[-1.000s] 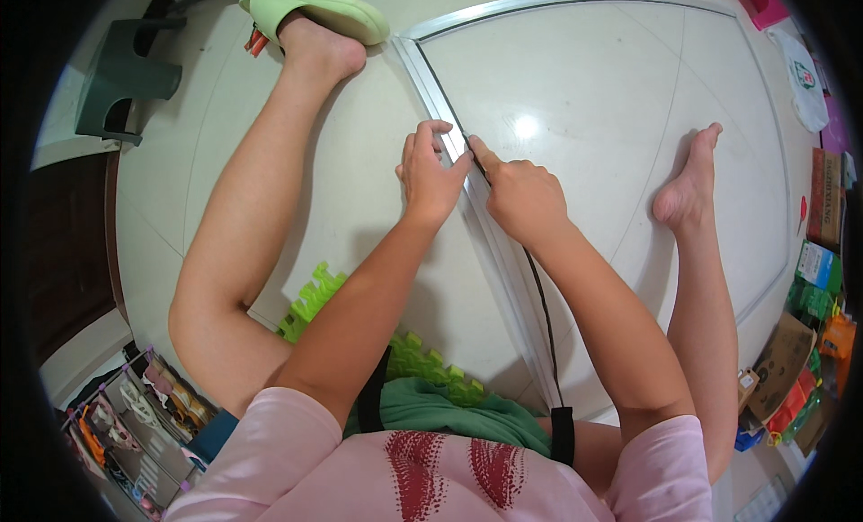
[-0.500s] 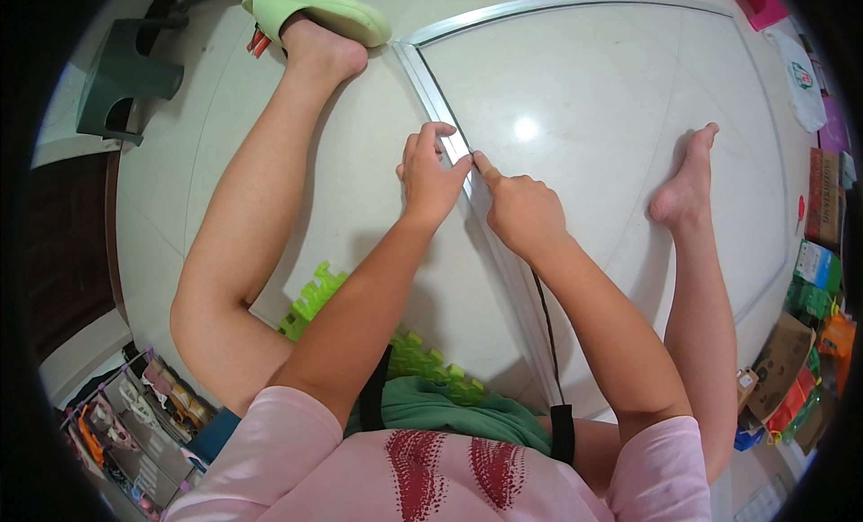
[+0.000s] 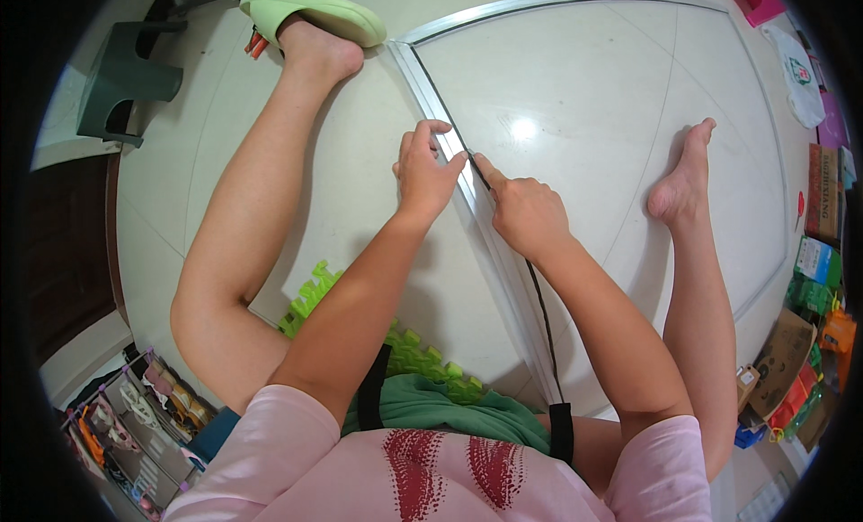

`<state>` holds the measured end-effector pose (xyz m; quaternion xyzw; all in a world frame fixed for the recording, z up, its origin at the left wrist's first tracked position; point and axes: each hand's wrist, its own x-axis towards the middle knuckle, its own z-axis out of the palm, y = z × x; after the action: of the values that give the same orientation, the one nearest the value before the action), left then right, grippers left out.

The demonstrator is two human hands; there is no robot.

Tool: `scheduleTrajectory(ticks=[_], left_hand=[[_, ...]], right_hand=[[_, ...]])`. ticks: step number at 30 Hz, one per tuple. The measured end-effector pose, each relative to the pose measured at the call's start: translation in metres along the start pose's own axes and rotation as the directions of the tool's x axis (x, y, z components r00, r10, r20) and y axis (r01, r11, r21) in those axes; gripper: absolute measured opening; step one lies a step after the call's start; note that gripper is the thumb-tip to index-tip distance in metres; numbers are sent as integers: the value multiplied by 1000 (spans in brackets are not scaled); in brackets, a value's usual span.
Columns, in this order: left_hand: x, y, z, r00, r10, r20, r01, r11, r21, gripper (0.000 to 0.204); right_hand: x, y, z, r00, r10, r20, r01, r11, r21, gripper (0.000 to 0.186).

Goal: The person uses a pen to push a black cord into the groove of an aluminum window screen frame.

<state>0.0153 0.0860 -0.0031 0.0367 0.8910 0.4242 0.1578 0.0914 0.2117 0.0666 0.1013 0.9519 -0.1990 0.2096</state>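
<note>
A silver metal frame [image 3: 416,84] lies on the floor between my legs, one long bar running from the far left toward my lap. Along that bar's inner edge runs a thin black cord [image 3: 544,320]; its near part hangs loose beneath my right forearm. My left hand [image 3: 425,179] is curled over the bar, its thumb against the inner edge. Just right of that thumb, my right hand [image 3: 529,215] presses its extended index fingertip onto the cord, the other fingers folded. The cord passes beneath this hand, which hides part of it.
Green foam mat pieces [image 3: 409,347] lie by my left thigh. A pale green slipper [image 3: 315,19] is on my left foot, with red-handled tools [image 3: 258,44] beside it. A dark stool [image 3: 135,77] stands far left. Boxes [image 3: 822,194] and bags line the right side.
My right hand has shifted slightly toward me and to the right, and my left thumb has drawn a little left. The loose cord has moved slightly left.
</note>
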Motion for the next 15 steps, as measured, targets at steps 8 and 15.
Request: scheduleTrajectory(ticks=[8,15], left_hand=[[0,-1,1,998,58,-25,-58,998,9,40],[-9,6,4,1000,29,-4,-28,994,107,46]], right_hand=[[2,-3,6,998,-55,0,55,991,-125,63],[3,4,18,992,-100,-75,84,978,-192,70]])
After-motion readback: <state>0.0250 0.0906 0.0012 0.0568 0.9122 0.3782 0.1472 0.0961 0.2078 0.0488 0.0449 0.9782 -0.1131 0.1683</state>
